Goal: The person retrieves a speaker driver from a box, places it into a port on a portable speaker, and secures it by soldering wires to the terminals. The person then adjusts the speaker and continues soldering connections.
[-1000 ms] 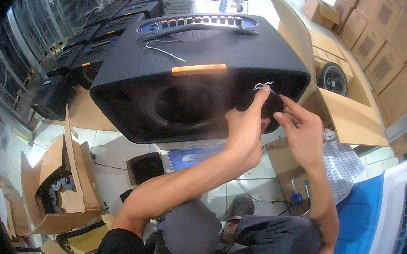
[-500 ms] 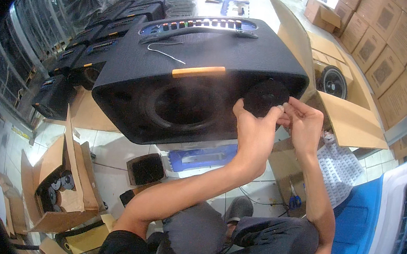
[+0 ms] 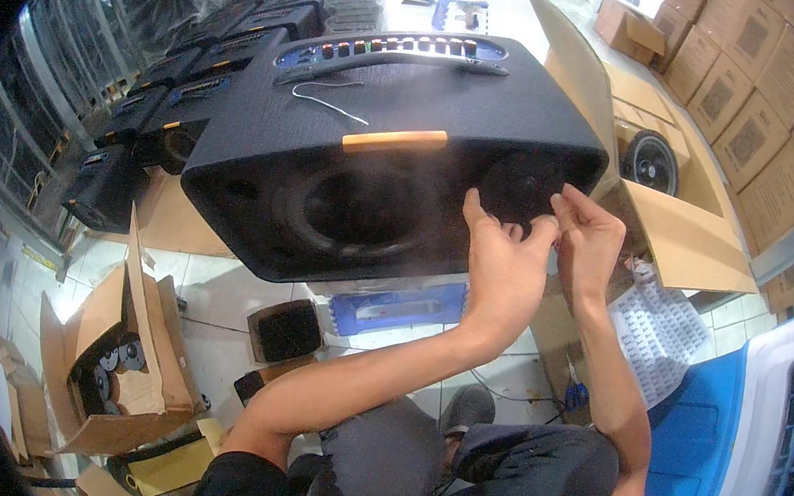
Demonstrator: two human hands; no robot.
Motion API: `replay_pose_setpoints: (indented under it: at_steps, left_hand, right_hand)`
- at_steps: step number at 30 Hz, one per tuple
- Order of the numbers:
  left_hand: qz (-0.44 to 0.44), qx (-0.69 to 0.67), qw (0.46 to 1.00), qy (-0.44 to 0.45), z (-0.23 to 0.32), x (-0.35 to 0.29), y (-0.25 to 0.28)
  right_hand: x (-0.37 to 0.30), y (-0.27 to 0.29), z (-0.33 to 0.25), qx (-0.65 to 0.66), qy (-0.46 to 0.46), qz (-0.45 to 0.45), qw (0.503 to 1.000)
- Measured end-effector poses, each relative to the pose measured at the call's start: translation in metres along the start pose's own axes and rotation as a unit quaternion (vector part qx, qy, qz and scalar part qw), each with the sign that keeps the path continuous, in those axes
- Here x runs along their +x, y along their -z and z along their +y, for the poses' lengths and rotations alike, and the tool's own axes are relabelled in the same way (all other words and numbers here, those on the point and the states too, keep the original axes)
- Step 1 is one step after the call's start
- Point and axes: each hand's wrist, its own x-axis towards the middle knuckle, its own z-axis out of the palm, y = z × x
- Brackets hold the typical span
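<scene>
A large black speaker cabinet lies in front of me, with control knobs and a handle on its upper side. Its front has a big round opening and, to the right, a black round tweeter. My left hand is at the tweeter's lower edge, index finger and thumb apart around it, other fingers curled. Beside it, my right hand pinches at the tweeter's right edge; whatever is between its fingertips is too small to make out. A thin pale wire lies on the cabinet near an orange strip.
An open carton holding a round speaker driver stands right. Lower left, another carton contains round parts. Blue-handled scissors lie by my right forearm, near a blue plastic surface. More black cabinets line the back left.
The tweeter sits flatter against the cabinet front. My left thumb and fingers have shifted slightly down, and my right fingertips are a little apart from the left thumb. The cabinet has shifted slightly right.
</scene>
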Motion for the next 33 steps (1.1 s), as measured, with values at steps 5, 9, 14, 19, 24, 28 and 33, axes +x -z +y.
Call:
replay_pose_setpoints:
  at_steps: [5, 9, 14, 19, 24, 28, 33]
  left_hand:
    - [-0.048, 0.224, 0.973, -0.007, 0.008, -0.004, 0.012]
    - [-0.098, 0.471, 0.873, -0.082, 0.021, 0.016, 0.041]
    - [-0.093, 0.64, 0.727, -0.229, 0.037, 0.025, 0.065]
    - [-0.095, 0.618, 0.592, -0.51, 0.055, 0.019, 0.07]
    - [-0.084, 0.674, 0.487, -0.549, 0.06, 0.043, 0.058]
    - [-0.082, 0.725, 0.447, -0.518, 0.048, 0.053, 0.055]
    - [-0.029, 0.728, 0.383, -0.568, 0.031, 0.063, 0.06]
  right_hand:
    - [0.003, -0.005, 0.0, 0.039, -0.006, 0.014, 0.999]
    - [0.002, -0.007, 0.0, 0.008, -0.004, 0.019, 1.0]
    - [0.0, -0.011, 0.003, 0.039, 0.002, 0.038, 0.999]
    - [0.005, -0.008, 0.006, 0.011, 0.014, 0.023, 1.0]
    - [0.008, -0.005, 0.006, -0.087, 0.021, 0.02, 0.996]
    - [0.009, -0.008, 0.007, -0.085, 0.011, 0.041, 0.995]
    - [0.011, -0.008, 0.012, -0.138, 0.064, 0.053, 0.987]
